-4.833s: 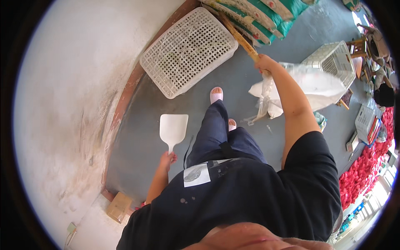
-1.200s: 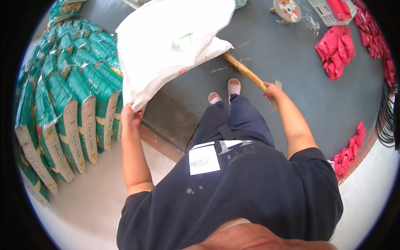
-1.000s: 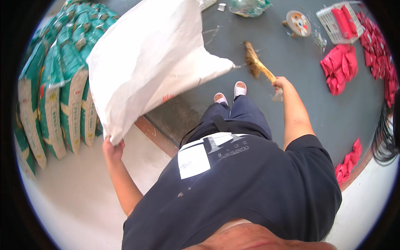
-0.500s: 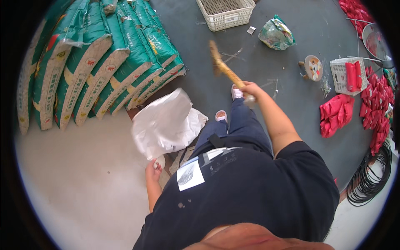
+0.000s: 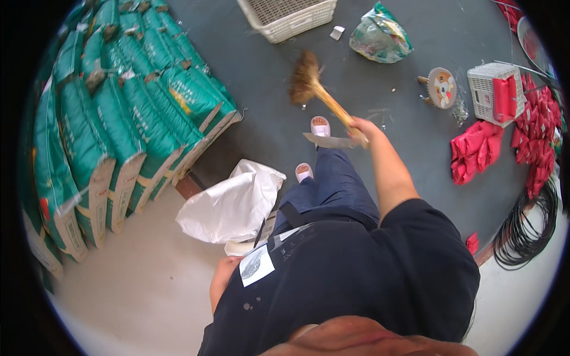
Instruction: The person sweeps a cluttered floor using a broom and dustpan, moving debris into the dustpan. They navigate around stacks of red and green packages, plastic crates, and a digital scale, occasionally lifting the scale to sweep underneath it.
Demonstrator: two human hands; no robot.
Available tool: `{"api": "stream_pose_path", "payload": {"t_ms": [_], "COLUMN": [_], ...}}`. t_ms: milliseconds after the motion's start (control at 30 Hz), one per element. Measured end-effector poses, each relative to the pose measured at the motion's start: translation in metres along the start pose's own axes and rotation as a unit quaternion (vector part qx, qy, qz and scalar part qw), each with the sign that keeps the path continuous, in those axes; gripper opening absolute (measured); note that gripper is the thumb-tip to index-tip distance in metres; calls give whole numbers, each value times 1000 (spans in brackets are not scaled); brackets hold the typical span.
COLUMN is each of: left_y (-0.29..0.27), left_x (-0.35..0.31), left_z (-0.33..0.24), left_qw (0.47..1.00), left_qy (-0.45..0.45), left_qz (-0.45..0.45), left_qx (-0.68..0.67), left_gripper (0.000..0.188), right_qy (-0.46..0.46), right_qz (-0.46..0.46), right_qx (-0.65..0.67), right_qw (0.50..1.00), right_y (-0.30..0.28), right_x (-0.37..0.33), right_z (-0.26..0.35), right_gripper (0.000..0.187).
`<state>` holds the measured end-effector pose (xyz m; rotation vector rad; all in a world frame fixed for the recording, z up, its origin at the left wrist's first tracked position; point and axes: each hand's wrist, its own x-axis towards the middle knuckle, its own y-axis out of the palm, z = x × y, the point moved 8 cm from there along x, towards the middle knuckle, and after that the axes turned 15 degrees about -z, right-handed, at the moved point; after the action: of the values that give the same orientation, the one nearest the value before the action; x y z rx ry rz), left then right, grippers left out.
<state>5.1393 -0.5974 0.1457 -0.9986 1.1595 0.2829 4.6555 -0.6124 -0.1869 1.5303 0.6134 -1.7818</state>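
Observation:
My right hand [image 5: 367, 132] is closed around the yellowish handle of a short broom [image 5: 332, 104]. Its brown bristle head points away from me over the grey floor. A pale, thin blade-like strip [image 5: 329, 141] sticks out leftward by the same hand; what it is I cannot make out. Low at my left side, my left hand [image 5: 223, 276] is against my dark shirt, its fingers mostly hidden. Just beyond it, a large white plastic bag [image 5: 231, 204] sits open and crumpled beside my legs, with a white rounded rim [image 5: 238, 248] showing under its near edge.
Stacked green sacks [image 5: 133, 118] fill the left side. Ahead are a white crate [image 5: 291, 21] and a green-and-clear plastic bag [image 5: 381, 34]. To the right are a small round stool [image 5: 442, 88], a white basket [image 5: 493, 94], red packages [image 5: 477, 151] and a black cable coil [image 5: 522, 237].
The broom head has swung, and its bristles now show broadside. The pale strip has come into plain sight. My left hand has drawn in against my shirt, and the white bag has settled.

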Motion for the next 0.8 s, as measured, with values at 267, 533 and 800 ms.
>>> {"api": "stream_pose_path", "payload": {"t_ms": [267,533,800], "left_y": [-21,-45,-60], "left_x": [-56,-98,-37], "left_z": [-168,-341,-425], "left_qw": [983,898,893], "left_qy": [143,439,437], "left_qz": [2,-38,44], "left_qx": [111,26,-101], "left_gripper": [19,19,23], "right_qy": [-63,-160,20], "right_qz": [-96,10,-74], "right_qx": [94,132,262], "right_qw": [989,978,962], "right_y": [-127,-17,-21], "right_x": [-113,-22,24], "right_z": [-2,118,75], "right_gripper": [44,45,35]}}
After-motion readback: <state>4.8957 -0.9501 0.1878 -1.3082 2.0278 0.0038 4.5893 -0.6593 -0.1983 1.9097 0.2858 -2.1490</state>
